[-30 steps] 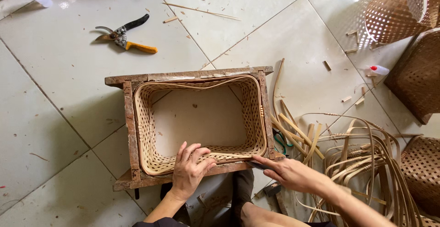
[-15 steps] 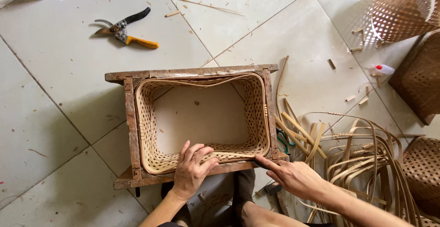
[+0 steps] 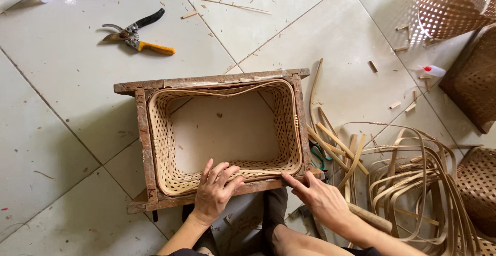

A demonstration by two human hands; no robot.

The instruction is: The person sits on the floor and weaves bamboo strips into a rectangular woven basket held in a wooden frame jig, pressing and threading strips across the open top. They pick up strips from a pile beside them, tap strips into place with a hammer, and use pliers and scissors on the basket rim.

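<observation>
Against near rim of woven basket [image 3: 227,176] in wooden frame [image 3: 142,147] — left hand [image 3: 216,194] splayed flat, right hand [image 3: 318,198] pressing open-fingered, neither gripping; probably light, springy — best held by rim.

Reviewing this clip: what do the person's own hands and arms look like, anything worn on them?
Both arms are bare to the frame's bottom edge, with no sleeves showing. The left hand and right hand have no gloves, and no rings, watch or bracelets are visible. Nails look short and unpainted.

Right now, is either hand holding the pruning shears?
No, the pruning shears lie on the floor tiles, far from both hands at the woven basket.
</observation>
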